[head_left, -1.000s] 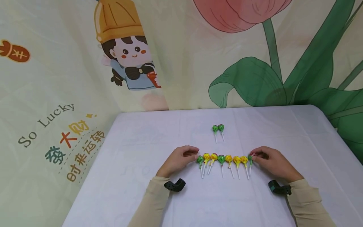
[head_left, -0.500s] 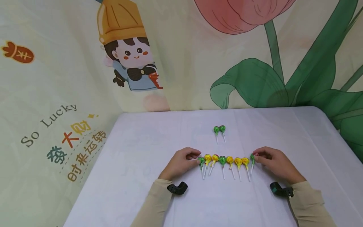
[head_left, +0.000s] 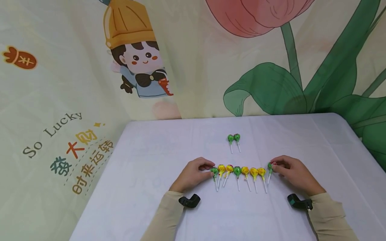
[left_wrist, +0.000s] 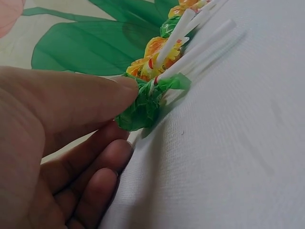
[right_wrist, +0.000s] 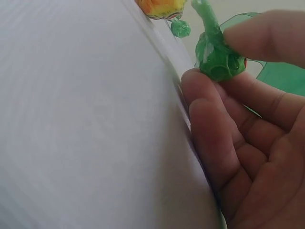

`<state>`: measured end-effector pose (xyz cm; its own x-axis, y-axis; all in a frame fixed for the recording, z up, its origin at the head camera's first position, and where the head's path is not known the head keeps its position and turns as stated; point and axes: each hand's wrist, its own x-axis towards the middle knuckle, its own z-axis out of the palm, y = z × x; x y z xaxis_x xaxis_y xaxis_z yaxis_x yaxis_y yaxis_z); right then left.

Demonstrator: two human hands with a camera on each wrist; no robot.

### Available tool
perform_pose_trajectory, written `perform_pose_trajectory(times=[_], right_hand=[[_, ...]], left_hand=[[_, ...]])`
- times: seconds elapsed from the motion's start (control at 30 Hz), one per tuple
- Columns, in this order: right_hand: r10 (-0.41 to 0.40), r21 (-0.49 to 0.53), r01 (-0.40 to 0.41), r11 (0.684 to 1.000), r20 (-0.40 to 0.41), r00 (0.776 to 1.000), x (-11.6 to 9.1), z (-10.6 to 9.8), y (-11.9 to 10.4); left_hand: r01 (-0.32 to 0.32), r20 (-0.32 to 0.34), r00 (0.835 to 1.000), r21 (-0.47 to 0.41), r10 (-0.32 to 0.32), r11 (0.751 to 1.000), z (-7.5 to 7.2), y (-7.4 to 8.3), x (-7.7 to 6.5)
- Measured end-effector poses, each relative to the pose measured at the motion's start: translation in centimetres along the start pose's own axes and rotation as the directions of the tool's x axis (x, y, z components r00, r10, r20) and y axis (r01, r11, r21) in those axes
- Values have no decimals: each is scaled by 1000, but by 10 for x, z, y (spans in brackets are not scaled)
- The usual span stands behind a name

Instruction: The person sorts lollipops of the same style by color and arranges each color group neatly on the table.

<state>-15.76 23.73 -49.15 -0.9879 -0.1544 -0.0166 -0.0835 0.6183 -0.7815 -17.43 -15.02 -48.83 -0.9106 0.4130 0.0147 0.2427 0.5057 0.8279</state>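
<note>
Right hand: we are seeing the right hand pinching the right-end green lollipop by its head, thumb against fingers.
Left hand: we are watching the left hand pinching the left-end green lollipop by its head, the stick pointing back toward the person.
Row between the hands: we are counting five yellow lollipops and the middle green lollipop, all lying on the white table.
Just changed: we are noting the right hand drifting slightly outward over the last second, drawing its lollipop away from the nearest yellow head; a gap is now opening to that hand's left. The left hand is staying at its own end.
Meaning for the row: we are judging that the right end is coming loose, while the left end is keeping close to its neighbour.
Beyond both hands: we are finding two green lollipops lying side by side, out of either hand's grip.
Unclear: we are not managing to tell whether the right-end lollipop is touching the table.
</note>
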Motion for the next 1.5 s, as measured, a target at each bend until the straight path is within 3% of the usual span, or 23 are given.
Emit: perform_pose_trajectory(times=[0.5,1.5], right_hand=[[3,10,-3,1000,-3,1000,1,1,-1],[-11,93,13,996,-19,1000,0,-2,0]], left_hand=[[-24,-30,999,74,27,997,4,-1,3],[-38,-47,998,81,42,996,6,-4,2]])
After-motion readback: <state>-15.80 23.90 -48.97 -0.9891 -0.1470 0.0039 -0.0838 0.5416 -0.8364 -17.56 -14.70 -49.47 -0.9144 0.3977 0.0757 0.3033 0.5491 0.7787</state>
